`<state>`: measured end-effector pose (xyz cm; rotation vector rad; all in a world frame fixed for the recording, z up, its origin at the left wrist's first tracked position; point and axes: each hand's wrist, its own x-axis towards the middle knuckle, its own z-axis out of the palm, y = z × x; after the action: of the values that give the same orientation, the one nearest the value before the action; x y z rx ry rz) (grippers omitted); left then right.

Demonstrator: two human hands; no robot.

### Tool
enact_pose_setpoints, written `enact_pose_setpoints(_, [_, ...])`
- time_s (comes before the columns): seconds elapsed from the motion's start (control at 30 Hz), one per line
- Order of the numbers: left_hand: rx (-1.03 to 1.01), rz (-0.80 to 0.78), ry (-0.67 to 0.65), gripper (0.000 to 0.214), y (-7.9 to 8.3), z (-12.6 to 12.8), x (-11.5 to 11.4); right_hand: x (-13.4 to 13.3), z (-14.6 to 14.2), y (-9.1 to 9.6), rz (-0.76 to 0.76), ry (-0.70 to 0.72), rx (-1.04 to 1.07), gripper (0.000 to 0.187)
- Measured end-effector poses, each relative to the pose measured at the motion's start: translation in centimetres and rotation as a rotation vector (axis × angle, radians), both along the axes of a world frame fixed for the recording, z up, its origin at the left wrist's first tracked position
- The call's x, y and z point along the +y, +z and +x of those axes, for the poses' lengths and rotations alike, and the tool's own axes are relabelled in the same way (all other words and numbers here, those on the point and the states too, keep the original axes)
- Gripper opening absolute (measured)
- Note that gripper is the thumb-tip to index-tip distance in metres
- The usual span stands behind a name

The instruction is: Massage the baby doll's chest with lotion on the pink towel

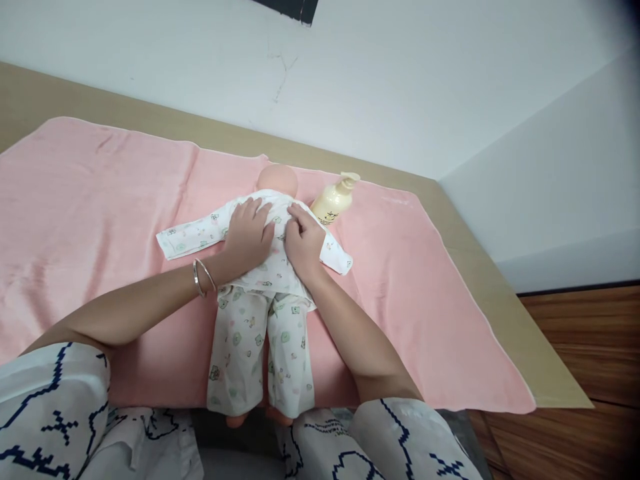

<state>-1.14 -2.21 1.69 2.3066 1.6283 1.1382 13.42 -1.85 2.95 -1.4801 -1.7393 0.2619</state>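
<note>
A doll with a bald head lies on its back, its feet toward me. It wears a white printed top and matching trousers; both sleeves are spread outward. My left hand, with bangles at the wrist, rests flat on the left side of the top's chest, fingers spread. On the other side of the chest, my right hand is closed, its fingers curled near the collar. Whether cloth is pinched in them is hidden. Just beyond that hand a pale yellow pump bottle leans at a tilt beside the doll's shoulder.
A pink cloth with a few creases covers most of the beige tabletop. The white wall rises behind the table. Brown wooden panels stand at the lower right, past the table's edge.
</note>
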Motion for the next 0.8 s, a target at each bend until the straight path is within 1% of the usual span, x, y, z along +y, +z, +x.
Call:
enact_pose_setpoints(0.1, [0.023,0.011,-0.037,0.046,0.0,0.7,-2.2,1.3,1.2,-0.3,0.036,0.018,0.06,0.048])
enact_pose_setpoints(0.17, [0.026,-0.011,-0.034,0.047,0.1,0.7,-2.4,1.2,1.1,-0.4,0.072,-0.02,0.084,0.046])
enact_pose_setpoints(0.27, [0.022,-0.072,0.015,0.048,0.3,0.0,-0.6,0.0,0.1,-0.4,0.141,-0.069,0.117,0.042])
enact_pose_setpoints(0.37, [0.0,-0.116,0.049,0.047,0.5,-0.9,1.7,-1.5,-1.1,-0.4,0.198,-0.027,0.135,0.039])
enact_pose_setpoints(0.43, [0.001,-0.108,0.046,0.046,0.5,-1.2,2.4,-2.0,-1.6,-0.4,0.205,0.003,0.137,0.039])
enact_pose_setpoints(0.47, [0.016,-0.096,0.049,0.046,0.5,-1.2,2.3,-2.1,-1.7,-0.4,0.195,0.004,0.147,0.039])
enact_pose_setpoints(0.53, [0.071,-0.071,0.067,0.047,0.7,-0.8,1.2,-2.0,-1.6,-0.4,0.152,-0.01,0.183,0.039])
enact_pose_setpoints(0.6, [0.14,-0.063,0.074,0.049,0.8,-0.1,-0.9,-1.6,-1.2,-0.4,0.1,-0.015,0.207,0.037])
enact_pose_setpoints(0.7, [0.23,-0.068,0.027,0.052,1.1,0.9,-3.9,-0.7,-0.5,0.0,0.025,-0.005,0.161,0.038])
enact_pose_setpoints(0.77, [0.249,-0.077,0.002,0.053,1.2,1.2,-4.9,-0.3,-0.2,0.5,-0.014,-0.013,0.087,0.039])
enact_pose_setpoints(0.8, [0.242,-0.086,-0.004,0.053,1.2,1.2,-4.8,-0.3,-0.1,0.9,-0.037,-0.015,0.039,0.039])
